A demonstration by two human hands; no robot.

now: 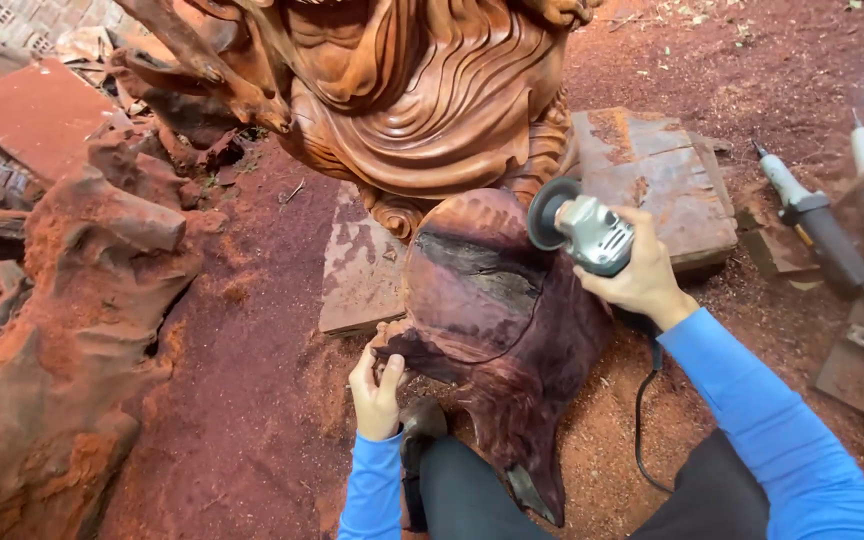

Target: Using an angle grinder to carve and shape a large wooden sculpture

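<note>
A dark reddish wood block [492,310], rounded and partly shaped, stands between my legs on the sawdust floor. My right hand [637,275] grips a silver angle grinder [587,232] whose dark disc [547,213] touches the block's upper right edge. My left hand [377,385] holds the block's lower left edge, fingers curled on the wood. Both arms wear blue sleeves. The grinder's black cord [642,430] hangs down by my right leg.
A large carved wooden statue [412,100] rises just behind the block. A rough stump [72,330] fills the left side. Flat slabs [652,180] lie to the right, with two other power tools [832,225] on the ground beyond. Red sawdust covers the floor.
</note>
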